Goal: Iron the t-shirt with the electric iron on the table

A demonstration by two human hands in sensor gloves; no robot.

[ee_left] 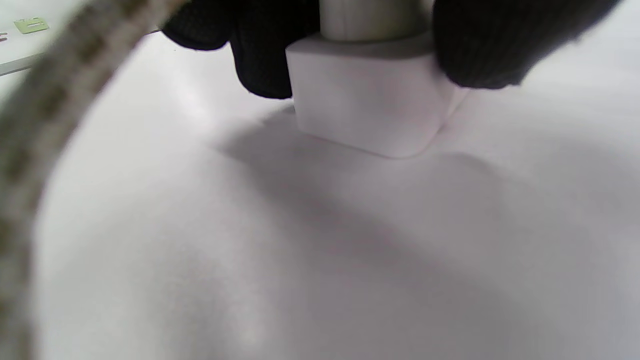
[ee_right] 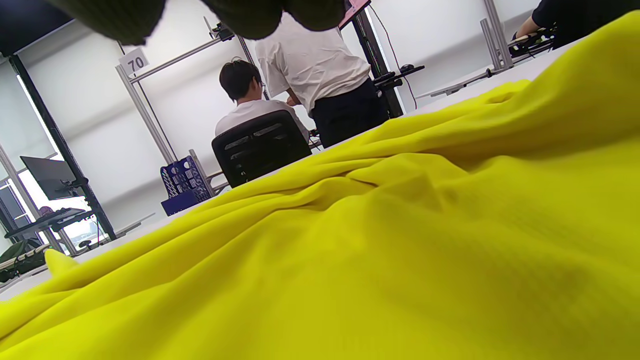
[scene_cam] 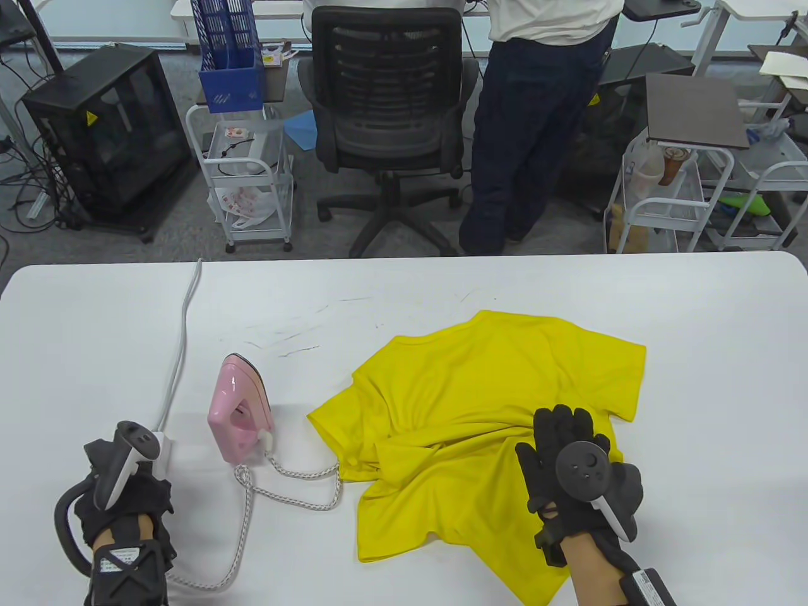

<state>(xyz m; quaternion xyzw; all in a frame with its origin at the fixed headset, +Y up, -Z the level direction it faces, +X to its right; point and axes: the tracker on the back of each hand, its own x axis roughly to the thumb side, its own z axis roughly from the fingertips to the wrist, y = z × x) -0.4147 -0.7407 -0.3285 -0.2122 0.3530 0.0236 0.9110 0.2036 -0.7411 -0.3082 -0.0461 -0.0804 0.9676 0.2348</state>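
A crumpled yellow t-shirt lies on the white table, right of centre; it fills the right wrist view. A pink iron stands on its heel to the shirt's left. Its braided cord loops toward my left hand, which pinches a plug on a white socket block. In the left wrist view my fingers flank the block, and the cord shows blurred. My right hand is spread flat over the shirt's lower right, with the fingertips just above the cloth.
A grey cable runs from the socket block to the table's far edge. Beyond that edge are an office chair, a standing person and two white carts.
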